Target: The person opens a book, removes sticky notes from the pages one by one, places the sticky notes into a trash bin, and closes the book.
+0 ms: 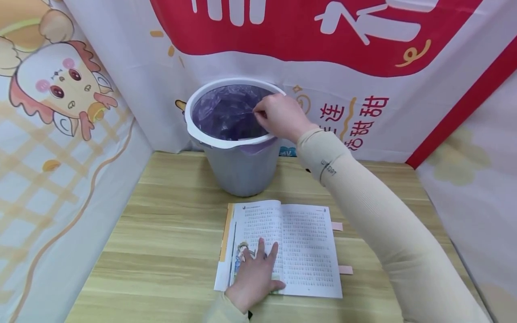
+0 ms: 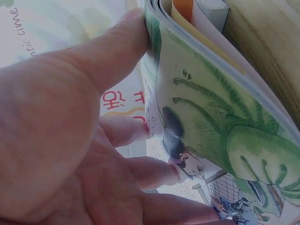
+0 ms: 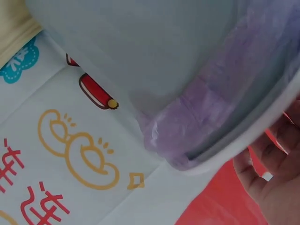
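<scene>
My left hand [image 1: 255, 276] lies on the left page of an open book [image 1: 308, 251], fingers spread and pressing the paper. In the left wrist view, the thumb [image 2: 112, 51] touches the book's lower edge, beside a green illustrated page [image 2: 220, 108]. Over the right side of a grey trash can [image 1: 242, 170] with a white rim, my right hand [image 1: 280, 114] has curled fingers. Its fingertips pinch a thin, see-through piece, too faint to name. A purple bag [image 1: 216, 107] lines the can. In the right wrist view, curled fingers [image 3: 276, 154] show beyond the rim [image 3: 225, 159].
Pink tabs [image 1: 345, 269] stick out from the book's right edge. The wooden tabletop [image 1: 161, 233] runs beneath everything. A printed white-and-red cloth [image 1: 335, 49] hangs close behind the trash can, and a cartoon-patterned cloth [image 1: 64, 148] covers the left side.
</scene>
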Tool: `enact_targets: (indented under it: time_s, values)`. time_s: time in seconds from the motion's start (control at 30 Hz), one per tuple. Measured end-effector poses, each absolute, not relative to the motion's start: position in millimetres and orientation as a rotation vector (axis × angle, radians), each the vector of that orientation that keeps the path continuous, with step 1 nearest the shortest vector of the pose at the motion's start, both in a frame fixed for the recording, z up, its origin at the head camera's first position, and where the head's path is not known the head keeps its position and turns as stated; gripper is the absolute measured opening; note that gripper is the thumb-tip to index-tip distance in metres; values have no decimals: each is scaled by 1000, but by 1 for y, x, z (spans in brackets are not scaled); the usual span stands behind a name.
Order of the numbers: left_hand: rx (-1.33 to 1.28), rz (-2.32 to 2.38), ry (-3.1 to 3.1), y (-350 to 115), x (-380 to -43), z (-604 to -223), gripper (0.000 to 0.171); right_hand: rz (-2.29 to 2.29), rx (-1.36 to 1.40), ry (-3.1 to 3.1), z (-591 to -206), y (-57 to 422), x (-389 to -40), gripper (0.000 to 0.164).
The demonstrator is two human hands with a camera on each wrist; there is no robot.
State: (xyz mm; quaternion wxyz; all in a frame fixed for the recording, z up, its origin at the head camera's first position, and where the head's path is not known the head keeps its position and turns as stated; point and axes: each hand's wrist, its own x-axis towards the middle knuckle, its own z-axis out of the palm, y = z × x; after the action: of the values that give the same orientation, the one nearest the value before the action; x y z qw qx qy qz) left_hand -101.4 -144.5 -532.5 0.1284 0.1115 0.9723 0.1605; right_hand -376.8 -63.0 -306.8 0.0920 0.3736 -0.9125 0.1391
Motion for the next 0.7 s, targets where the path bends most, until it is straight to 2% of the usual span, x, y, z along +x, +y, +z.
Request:
enact_targets:
  time_s: [0.2, 0.33, 0.7]
  values:
    - [332, 480, 2815, -143, -101, -532, 96, 554, 974, -2673, -292, -31, -352, 28]
    - [321, 488, 2799, -142, -101, -533, 97, 714, 912, -2538, -298, 3, -323, 24]
    - [316, 502, 2786, -144, -102, -539, 98, 838, 734, -2438, -386, 90, -246, 14]
